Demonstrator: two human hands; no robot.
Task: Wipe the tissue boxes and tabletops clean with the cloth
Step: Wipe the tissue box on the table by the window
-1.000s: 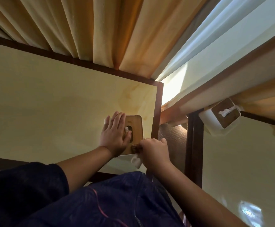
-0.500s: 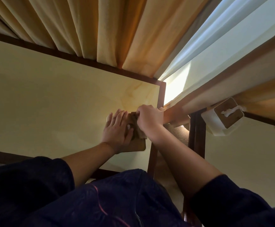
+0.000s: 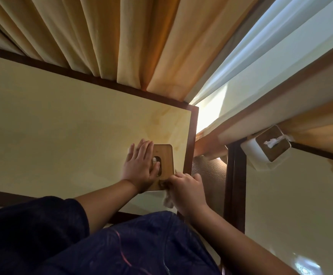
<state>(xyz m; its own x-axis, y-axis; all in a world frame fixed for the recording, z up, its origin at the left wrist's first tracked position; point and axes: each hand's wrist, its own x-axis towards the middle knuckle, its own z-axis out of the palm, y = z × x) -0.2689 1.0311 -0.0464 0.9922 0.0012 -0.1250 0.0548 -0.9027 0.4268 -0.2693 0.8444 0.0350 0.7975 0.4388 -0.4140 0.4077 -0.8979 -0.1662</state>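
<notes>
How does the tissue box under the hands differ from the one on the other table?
The near tissue box has the left hand flat on it and the right hand wiping its edge with the cloth; the far tissue box is untouched. A tissue sticks out of the far one. Both have wooden lids.

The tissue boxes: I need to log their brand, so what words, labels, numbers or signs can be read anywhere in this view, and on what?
None can be read.
Near tissue box, under the left hand: plain wooden lid, no print visible.
Far tissue box on the other table: no label visible.
Cloth in the right hand, curtains: no text.
</notes>
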